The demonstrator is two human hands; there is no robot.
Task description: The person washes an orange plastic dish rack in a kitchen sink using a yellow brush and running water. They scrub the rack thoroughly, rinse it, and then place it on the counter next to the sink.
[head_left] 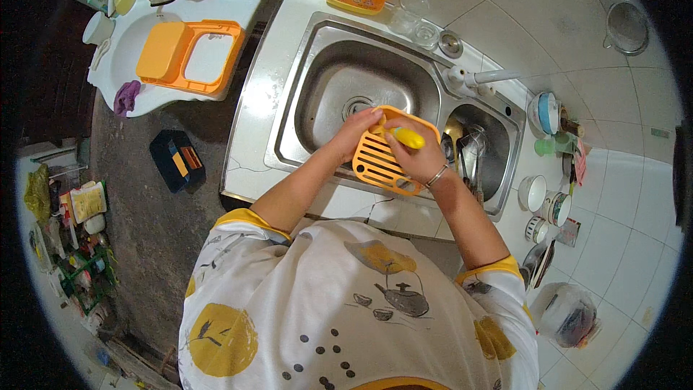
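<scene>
White short-sleeved shirt point(310, 303) cloth with yellow prints lies nearest the camera. From its sleeves, both arms reach forward with elbows spread, and the forearms converge over the near side of a steel sink point(336, 79). Slanting up to the right, the left forearm point(303, 177) ends in the left hand point(352, 137), whose fingers are clamped on the upper left edge of an orange slotted rack point(374, 163). Opposite it, the right forearm point(465, 220) slants up to the left, a bracelet point(437, 176) at the wrist. That wrist is bent over the rack, and the fingers of the right hand point(420, 160) are closed around a yellow handle point(408, 138). What the handle's far end looks like is hard to tell, partly covered by the fingers. Both hands hold the rack above the sink's near rim.
</scene>
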